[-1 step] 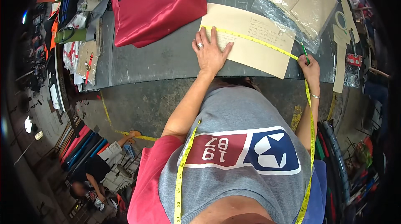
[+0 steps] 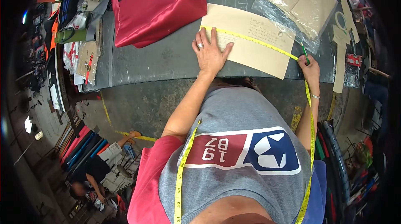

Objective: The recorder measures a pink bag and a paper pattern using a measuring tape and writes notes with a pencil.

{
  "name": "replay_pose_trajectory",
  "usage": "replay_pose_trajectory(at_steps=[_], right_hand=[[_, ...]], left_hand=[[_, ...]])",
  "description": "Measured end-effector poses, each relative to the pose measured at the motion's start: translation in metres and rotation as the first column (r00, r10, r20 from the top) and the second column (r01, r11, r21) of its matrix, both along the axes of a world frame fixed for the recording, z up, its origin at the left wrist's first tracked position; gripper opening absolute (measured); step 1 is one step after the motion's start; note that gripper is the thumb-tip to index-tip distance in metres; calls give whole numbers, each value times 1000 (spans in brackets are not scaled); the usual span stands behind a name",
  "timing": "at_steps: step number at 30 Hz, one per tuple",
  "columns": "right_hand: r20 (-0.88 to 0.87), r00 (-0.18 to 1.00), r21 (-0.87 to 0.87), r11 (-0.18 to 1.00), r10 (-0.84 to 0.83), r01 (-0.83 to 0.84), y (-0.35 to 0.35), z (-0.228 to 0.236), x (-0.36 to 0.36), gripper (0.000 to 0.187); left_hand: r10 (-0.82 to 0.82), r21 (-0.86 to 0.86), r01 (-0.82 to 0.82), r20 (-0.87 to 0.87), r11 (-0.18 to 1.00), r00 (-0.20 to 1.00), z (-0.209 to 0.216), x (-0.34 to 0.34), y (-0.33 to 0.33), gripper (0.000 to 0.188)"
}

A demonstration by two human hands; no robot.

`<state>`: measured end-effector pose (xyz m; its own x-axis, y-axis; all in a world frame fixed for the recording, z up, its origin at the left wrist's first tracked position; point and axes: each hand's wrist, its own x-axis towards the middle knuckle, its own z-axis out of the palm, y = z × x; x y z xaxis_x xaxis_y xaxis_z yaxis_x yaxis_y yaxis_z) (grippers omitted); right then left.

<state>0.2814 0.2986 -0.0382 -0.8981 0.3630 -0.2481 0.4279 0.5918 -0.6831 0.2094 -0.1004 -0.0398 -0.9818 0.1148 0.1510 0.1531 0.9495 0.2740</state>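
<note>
A yellow measuring tape (image 2: pixel 255 40) stretches across a tan sheet of card (image 2: pixel 250 60) with handwriting on it. My left hand (image 2: pixel 209 53) lies on the card with fingers spread, fingertips pressing the tape near its end at the card's left edge. Just past the right edge, my right hand (image 2: pixel 309 66) pinches the tape and also holds a slim green pen (image 2: pixel 305 50), its tip pointing away from me. From there the tape drops along my right forearm, and its other end hangs down my chest on the left.
A shiny red fabric bag (image 2: pixel 161 11) stands on the dark table (image 2: pixel 154 63) at the back left. Plastic-wrapped brown sheets (image 2: pixel 298 5) and a tape roll (image 2: pixel 341 20) lie at the right. A green bottle (image 2: pixel 71 35) sits far left. Another person (image 2: pixel 94 172) is bent over, lower left.
</note>
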Motion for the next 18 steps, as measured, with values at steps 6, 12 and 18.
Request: replay_pose_trajectory(at_steps=[6, 12, 18], right_hand=[[-90, 996, -125, 992, -4, -7, 5, -10, 0, 19], [-79, 997, -188, 982, -22, 7, 7, -13, 2, 20], [46, 999, -41, 999, 6, -4, 7, -1, 4, 27]], left_hand=[[-7, -6, 7, 15, 1000, 1000, 0, -2, 0, 89], [-6, -12, 6, 17, 1000, 1000, -1, 0, -2, 89], [-16, -11, 16, 8, 1000, 1000, -1, 2, 0, 88]])
